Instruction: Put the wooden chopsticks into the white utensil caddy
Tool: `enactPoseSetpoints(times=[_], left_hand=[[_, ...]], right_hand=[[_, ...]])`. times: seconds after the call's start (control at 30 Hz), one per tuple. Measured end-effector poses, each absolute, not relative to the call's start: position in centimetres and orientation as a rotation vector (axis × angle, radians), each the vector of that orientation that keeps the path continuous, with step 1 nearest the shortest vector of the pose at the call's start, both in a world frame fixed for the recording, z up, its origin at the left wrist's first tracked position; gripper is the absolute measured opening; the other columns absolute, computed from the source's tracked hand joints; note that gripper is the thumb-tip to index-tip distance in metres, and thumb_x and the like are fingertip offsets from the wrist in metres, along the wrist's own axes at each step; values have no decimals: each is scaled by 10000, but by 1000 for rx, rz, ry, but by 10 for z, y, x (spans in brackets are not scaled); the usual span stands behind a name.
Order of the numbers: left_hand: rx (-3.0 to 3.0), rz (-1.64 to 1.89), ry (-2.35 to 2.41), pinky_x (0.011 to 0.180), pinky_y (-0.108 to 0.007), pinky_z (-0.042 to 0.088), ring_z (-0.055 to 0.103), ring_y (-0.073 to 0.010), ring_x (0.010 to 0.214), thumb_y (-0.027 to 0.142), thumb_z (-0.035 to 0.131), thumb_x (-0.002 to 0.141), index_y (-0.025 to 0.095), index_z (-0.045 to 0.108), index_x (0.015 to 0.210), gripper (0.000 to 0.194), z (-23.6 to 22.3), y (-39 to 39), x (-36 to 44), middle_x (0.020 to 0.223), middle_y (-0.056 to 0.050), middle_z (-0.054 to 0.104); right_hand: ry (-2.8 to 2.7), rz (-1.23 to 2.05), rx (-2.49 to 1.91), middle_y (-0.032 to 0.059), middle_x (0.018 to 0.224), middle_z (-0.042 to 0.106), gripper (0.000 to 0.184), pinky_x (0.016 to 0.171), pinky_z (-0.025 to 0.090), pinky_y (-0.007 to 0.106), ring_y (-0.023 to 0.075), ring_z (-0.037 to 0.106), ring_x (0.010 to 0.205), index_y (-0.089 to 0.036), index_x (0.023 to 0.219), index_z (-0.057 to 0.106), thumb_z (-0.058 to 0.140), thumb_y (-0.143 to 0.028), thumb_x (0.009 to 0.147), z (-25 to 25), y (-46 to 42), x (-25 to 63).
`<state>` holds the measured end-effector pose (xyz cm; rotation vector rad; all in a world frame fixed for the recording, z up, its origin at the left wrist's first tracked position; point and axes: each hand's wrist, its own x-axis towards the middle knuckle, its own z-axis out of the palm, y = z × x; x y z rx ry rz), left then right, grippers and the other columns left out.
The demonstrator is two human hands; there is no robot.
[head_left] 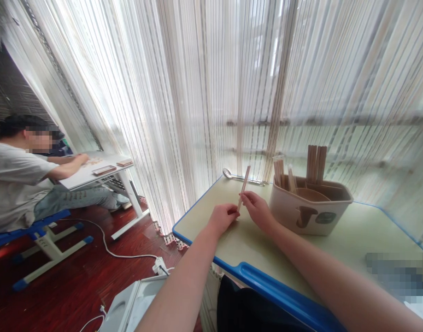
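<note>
Over the left half of the pale table (pixel 267 263), a slim pair of wooden chopsticks (pixel 246 179) stands nearly upright, leaning slightly right. The fingers of my left hand (pixel 222 218) are closed around its lower end, close to the tabletop. Higher up, my right hand (pixel 257 207) pinches it between thumb and fingers. Just right of that hand is a beige utensil holder (pixel 284 211) with a brown inside. Dark wooden chopsticks (pixel 317 164) stand at its back, and lighter sticks (pixel 279 171), some in clear wrapping, stand in its left compartment.
A slotted metal spoon (pixel 228 174) lies along the table's back edge before a striped sheer curtain (pixel 197 92). The table has a blue rim (pixel 267 286). At left, a person (pixel 18 175) sits at a white table (pixel 83 177). A white cable (pixel 109 249) crosses the red floor.
</note>
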<state>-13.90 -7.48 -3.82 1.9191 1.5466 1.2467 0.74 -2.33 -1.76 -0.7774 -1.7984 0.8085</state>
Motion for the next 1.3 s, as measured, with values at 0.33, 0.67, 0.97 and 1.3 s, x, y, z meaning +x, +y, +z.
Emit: enactPoseSetpoints(times=[0.33, 0.67, 0.97, 1.3], left_hand=[[1892, 1197, 1622, 719, -261, 479, 627, -155, 723, 292, 590, 725, 200, 714, 821, 181, -37, -74, -141, 770, -2, 704], [1839, 1204, 1671, 683, -256, 486, 617, -150, 693, 311, 599, 721, 203, 721, 820, 191, -38, -73, -137, 719, 7, 694], [1807, 1427, 1628, 683, -243, 483, 620, -140, 699, 375, 589, 757, 181, 706, 820, 235, -32, -74, -127, 756, -20, 699], [1989, 1623, 1262, 668, -235, 496, 629, -134, 698, 385, 589, 777, 170, 693, 849, 249, 52, -73, -51, 791, -44, 697]], right_hand=[[-1832, 763, -789, 61, 868, 673, 346, 730, 475, 305, 179, 607, 782, -180, 937, 622, 455, -467, 839, -17, -23, 10], [-1854, 768, -796, 60, 869, 683, 360, 713, 473, 305, 179, 606, 758, -181, 943, 652, 468, -469, 828, -15, -22, 13], [-2030, 472, -794, 48, 828, 697, 251, 674, 444, 276, 173, 609, 726, -205, 877, 687, 489, -356, 840, 35, -34, 22], [-2050, 255, -818, 25, 762, 669, 242, 623, 416, 245, 138, 576, 673, -196, 828, 685, 508, -361, 821, 144, -68, 99]])
